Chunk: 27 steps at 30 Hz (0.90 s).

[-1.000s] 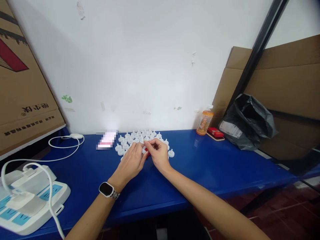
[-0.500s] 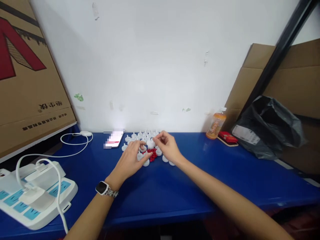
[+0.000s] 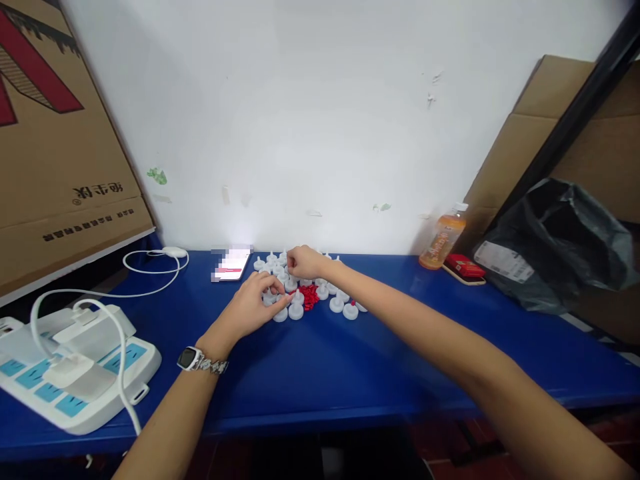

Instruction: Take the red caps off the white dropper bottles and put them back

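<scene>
Several white plastic nozzle caps [image 3: 296, 311] with spout-like tips stand in a group on the blue table. Among them lies a heap of small red tip pieces [image 3: 311, 297]. At the right of the group, one cap with a red tip [image 3: 351, 309] stands upright. My left hand [image 3: 254, 304] rests at the near left of the group, thumb and fingers apart and curved around white caps. My right hand [image 3: 305, 262] reaches over to the far caps, its fingers drawn together and pointing down. Its fingertips are partly hidden, so what they grip cannot be made out.
A lit phone [image 3: 233, 264] lies left of the caps. A white power strip [image 3: 75, 380] with cables is at the near left. To the right stand an orange drink bottle [image 3: 443, 239], a red packet [image 3: 466, 265] on a phone, and a dark plastic bag [image 3: 555, 247]. Cardboard [image 3: 65, 153] leans left.
My right hand has moved from the middle of the group to the caps farther back and left. A red-tipped cap now shows at the right. The camera view has shifted slightly.
</scene>
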Each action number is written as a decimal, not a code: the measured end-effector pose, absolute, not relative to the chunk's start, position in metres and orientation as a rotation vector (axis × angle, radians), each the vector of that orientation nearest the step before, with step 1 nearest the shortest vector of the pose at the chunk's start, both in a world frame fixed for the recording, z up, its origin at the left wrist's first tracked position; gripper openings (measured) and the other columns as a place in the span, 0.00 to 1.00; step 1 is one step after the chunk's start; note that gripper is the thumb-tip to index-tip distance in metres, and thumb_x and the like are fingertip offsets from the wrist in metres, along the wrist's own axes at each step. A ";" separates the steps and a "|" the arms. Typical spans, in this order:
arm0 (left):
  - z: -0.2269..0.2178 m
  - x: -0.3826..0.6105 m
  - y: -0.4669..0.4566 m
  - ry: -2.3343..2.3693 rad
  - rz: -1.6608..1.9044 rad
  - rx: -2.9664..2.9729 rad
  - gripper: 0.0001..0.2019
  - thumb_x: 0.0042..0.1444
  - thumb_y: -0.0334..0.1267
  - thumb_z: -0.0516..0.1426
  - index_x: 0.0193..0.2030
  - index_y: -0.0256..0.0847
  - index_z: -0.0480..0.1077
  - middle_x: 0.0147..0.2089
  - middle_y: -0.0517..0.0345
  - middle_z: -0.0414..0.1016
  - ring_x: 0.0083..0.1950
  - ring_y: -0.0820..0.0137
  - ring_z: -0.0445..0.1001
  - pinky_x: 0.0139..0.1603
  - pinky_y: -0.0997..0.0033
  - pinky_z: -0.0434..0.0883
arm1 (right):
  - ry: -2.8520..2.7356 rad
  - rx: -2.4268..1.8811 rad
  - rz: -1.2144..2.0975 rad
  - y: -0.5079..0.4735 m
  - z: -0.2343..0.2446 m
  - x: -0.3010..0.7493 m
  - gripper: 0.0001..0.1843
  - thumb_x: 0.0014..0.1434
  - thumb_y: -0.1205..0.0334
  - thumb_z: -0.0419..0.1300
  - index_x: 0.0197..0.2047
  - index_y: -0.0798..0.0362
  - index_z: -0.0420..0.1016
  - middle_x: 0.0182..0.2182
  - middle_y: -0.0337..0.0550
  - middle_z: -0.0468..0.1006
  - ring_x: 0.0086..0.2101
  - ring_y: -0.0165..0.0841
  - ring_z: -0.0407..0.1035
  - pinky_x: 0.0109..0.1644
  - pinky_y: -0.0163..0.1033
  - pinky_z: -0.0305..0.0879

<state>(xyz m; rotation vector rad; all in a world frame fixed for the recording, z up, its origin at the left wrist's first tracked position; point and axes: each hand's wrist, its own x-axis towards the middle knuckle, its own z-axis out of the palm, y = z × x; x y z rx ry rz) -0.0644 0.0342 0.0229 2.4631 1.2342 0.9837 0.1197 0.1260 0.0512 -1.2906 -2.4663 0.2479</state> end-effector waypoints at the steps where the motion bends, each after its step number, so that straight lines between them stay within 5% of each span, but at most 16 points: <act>1: 0.023 -0.065 0.035 1.234 0.980 2.456 0.15 0.58 0.53 0.58 0.36 0.43 0.73 0.37 0.55 0.74 0.40 0.64 0.70 0.42 0.63 0.68 | -2.498 -1.299 0.260 0.126 0.053 0.118 0.07 0.46 0.75 0.61 0.27 0.55 0.77 0.28 0.43 0.80 0.30 0.33 0.70 0.32 0.34 0.59; 8: 0.022 -0.071 0.036 1.235 0.890 2.446 0.14 0.53 0.52 0.63 0.36 0.43 0.74 0.37 0.56 0.73 0.42 0.63 0.69 0.44 0.62 0.67 | -2.449 -1.348 0.310 0.126 0.052 0.116 0.06 0.51 0.73 0.62 0.32 0.56 0.79 0.30 0.44 0.81 0.32 0.33 0.72 0.35 0.34 0.61; 14: 0.023 -0.072 0.035 1.223 0.853 2.455 0.12 0.55 0.50 0.62 0.37 0.45 0.76 0.38 0.56 0.72 0.43 0.63 0.69 0.45 0.62 0.67 | -2.200 -1.266 0.224 0.088 0.052 0.137 0.11 0.60 0.60 0.60 0.45 0.53 0.76 0.27 0.38 0.77 0.28 0.32 0.68 0.36 0.36 0.58; 21: 0.022 -0.055 0.027 1.196 0.857 2.644 0.15 0.54 0.55 0.62 0.39 0.47 0.77 0.41 0.55 0.71 0.46 0.60 0.68 0.49 0.58 0.66 | -2.129 -1.205 0.228 0.031 0.033 0.162 0.06 0.61 0.65 0.59 0.37 0.51 0.78 0.29 0.39 0.77 0.36 0.34 0.68 0.45 0.39 0.57; 27: 0.021 -0.049 0.024 1.181 0.817 2.734 0.12 0.61 0.49 0.57 0.35 0.46 0.77 0.40 0.54 0.70 0.44 0.61 0.67 0.48 0.58 0.66 | -2.131 -1.217 0.134 0.020 0.043 0.170 0.05 0.61 0.64 0.59 0.36 0.51 0.77 0.32 0.39 0.77 0.39 0.34 0.66 0.49 0.43 0.52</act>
